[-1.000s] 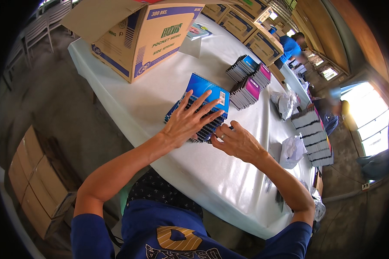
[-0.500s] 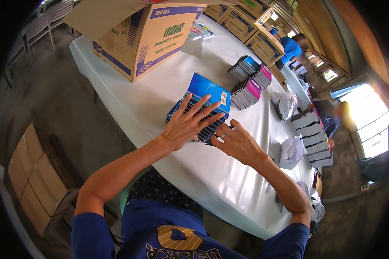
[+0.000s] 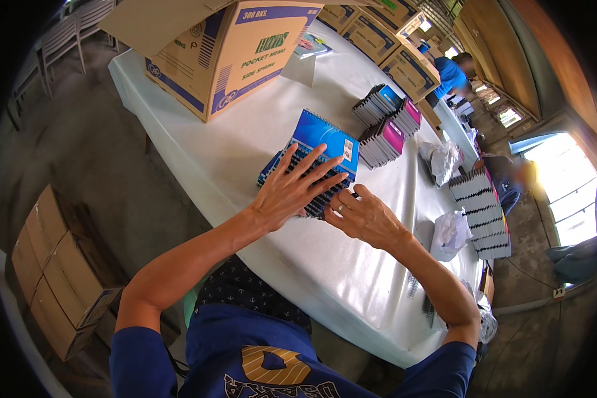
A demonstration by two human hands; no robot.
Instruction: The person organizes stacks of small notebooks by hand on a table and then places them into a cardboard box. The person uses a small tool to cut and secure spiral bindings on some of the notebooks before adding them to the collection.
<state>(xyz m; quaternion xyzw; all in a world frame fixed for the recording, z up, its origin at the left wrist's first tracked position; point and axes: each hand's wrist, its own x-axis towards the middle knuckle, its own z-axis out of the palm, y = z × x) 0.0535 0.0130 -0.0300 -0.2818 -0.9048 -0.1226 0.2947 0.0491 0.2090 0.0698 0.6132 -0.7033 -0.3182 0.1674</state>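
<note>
A stack of blue-covered spiral notebooks [image 3: 322, 136] rests on the white-covered table, its black coil edges turned toward me. My left hand [image 3: 286, 189] lies against those coils with its fingers stretched and spread. At the stack's near right corner, my right hand [image 3: 363, 213] has its fingers curled and pinched, a ring on one of them. Something small and dark shows by those fingertips; its kind is hidden by the hand. Beyond the stack stand further piles of notebooks with magenta covers [image 3: 393, 134] and a blue cover [image 3: 389, 99].
A large open cardboard box [image 3: 259, 63] occupies the table's far left. More cartons [image 3: 410, 71] stand at the back. Crumpled plastic bags [image 3: 450, 233] and a tall notebook stack [image 3: 479, 212] line the right side. Brown cartons [image 3: 60, 278] sit at lower left. Two people are farther off.
Both hands keep nearly the same place and pose at the notebook stack. The whole view has shifted very slightly.
</note>
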